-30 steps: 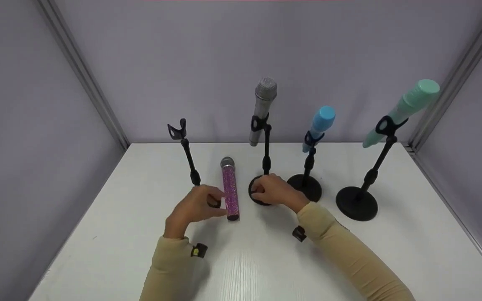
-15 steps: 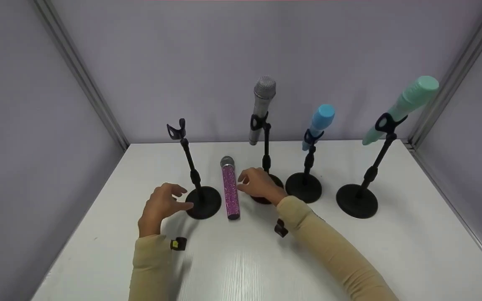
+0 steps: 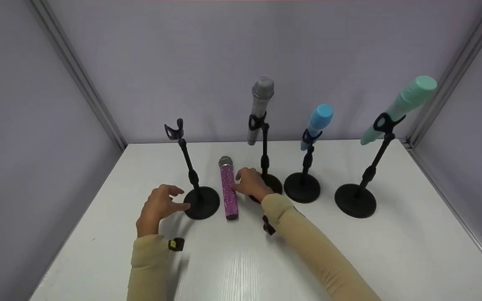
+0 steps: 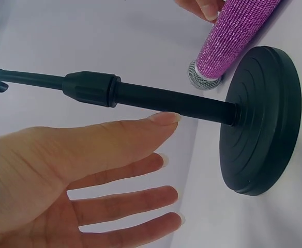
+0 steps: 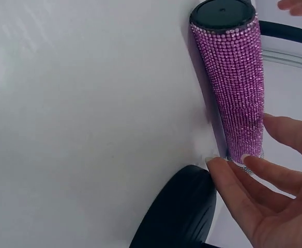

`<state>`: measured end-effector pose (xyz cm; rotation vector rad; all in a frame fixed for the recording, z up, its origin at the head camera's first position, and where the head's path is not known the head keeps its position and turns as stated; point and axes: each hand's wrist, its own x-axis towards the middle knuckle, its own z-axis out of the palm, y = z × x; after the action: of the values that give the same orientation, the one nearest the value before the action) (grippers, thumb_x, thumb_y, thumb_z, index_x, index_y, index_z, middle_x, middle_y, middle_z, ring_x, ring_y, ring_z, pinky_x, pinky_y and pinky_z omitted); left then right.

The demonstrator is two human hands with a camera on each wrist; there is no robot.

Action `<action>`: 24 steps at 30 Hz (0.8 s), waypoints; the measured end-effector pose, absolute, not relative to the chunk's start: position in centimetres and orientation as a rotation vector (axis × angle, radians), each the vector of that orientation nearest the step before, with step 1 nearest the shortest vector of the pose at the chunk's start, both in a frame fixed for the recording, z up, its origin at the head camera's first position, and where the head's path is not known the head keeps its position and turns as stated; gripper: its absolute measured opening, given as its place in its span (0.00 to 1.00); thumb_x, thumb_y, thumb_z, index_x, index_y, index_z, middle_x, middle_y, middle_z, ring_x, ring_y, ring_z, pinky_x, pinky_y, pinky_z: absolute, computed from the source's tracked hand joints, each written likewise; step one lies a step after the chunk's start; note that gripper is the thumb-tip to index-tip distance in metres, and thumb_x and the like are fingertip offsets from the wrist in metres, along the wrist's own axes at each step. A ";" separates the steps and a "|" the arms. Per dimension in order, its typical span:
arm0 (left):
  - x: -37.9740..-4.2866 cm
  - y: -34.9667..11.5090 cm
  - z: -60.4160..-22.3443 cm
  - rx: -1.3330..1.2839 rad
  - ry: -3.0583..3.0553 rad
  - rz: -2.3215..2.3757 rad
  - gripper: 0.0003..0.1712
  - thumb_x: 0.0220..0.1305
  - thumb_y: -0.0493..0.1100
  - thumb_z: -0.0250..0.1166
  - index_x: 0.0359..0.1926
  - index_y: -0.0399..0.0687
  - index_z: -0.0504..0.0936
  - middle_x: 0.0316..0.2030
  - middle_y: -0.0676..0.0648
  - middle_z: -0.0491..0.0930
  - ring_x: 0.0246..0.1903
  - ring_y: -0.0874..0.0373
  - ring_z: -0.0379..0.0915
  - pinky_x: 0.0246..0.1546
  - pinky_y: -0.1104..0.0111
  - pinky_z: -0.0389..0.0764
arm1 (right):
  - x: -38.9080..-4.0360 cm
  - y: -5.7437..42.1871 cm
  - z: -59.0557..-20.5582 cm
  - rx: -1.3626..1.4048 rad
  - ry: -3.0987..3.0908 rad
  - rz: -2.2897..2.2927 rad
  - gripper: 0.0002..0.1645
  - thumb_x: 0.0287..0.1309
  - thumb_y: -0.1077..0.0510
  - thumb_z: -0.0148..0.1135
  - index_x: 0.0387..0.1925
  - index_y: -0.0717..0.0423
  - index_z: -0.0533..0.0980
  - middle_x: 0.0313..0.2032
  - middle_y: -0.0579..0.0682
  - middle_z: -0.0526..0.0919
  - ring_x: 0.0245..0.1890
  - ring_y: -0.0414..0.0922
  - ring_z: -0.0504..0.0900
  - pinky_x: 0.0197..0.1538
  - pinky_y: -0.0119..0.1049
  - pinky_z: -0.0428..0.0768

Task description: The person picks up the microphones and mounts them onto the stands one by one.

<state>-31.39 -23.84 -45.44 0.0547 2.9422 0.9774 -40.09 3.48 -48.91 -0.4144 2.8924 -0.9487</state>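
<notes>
A glittery purple microphone (image 3: pixel 229 192) with a silver mesh head lies on the white table. My right hand (image 3: pixel 251 183) is at its right side; in the right wrist view the thumb (image 5: pixel 285 129) comes to its edge and the fairly straight fingers (image 5: pixel 277 174) reach its head end. To the left stands a black microphone stand (image 3: pixel 193 173) with an empty clip (image 3: pixel 175 130). Beside its round base, my left hand (image 3: pixel 159 207) has its fingers spread and curves loosely. The left wrist view shows the thumb (image 4: pixel 164 119) overlapping the stand's pole.
Three more black stands hold a silver microphone (image 3: pixel 260 100), a blue microphone (image 3: pixel 320 119) and a mint green microphone (image 3: pixel 410 98). The silver one's stand base (image 3: pixel 273 184) is right behind my right hand. Grey walls (image 3: pixel 207 62) enclose the table (image 3: pixel 232 267) at the back and sides.
My left hand has drawn back leftward from between the stand and the purple microphone. My right hand has moved left from the silver microphone's stand to the purple microphone.
</notes>
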 end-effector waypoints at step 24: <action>-31.7 -24.3 -46.1 0.023 2.905 1.002 0.31 0.57 0.45 0.78 0.60 0.39 0.83 0.62 0.33 0.80 0.61 0.35 0.76 0.56 0.44 0.80 | -39.3 0.7 -48.3 -0.281 2.598 -0.838 0.27 0.55 0.49 0.72 0.49 0.64 0.78 0.41 0.56 0.84 0.37 0.48 0.81 0.47 0.42 0.84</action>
<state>-31.71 -24.30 -46.05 0.0226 2.9053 1.0018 -39.34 0.72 -48.25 -0.2814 2.5977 -0.8379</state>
